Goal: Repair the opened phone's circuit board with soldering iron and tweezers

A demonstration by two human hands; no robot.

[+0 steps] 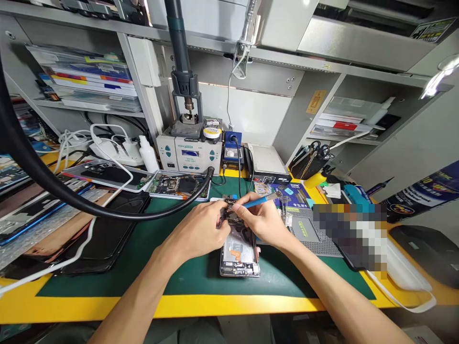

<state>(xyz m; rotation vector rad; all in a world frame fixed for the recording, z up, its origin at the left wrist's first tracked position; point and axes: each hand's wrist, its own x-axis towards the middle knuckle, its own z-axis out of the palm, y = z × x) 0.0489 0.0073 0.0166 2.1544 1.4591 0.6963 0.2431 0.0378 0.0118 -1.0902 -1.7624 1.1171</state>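
An opened smartphone (239, 246) lies upright in front of me, its inner parts exposed, with an orange flex cable in its lower half. My left hand (201, 230) is closed, its curled fingers gripping the upper left edge of the phone. In my right hand (264, 223), a slim blue-handled tool (256, 201) is pinched between thumb and fingers. The tool slants down to the left over the phone's top end. Its working tip is hidden by my fingers. Both hands meet at the phone's upper board, covering part of it.
A green mat (172, 274) covers the yellow bench (165, 308). A black hose (118, 210) arcs across the left. Behind stand a grey rework station (190, 155) and a second opened phone (177, 184). Dark phone panels (103, 236) lie left; a perforated grey plate (304, 229) is right.
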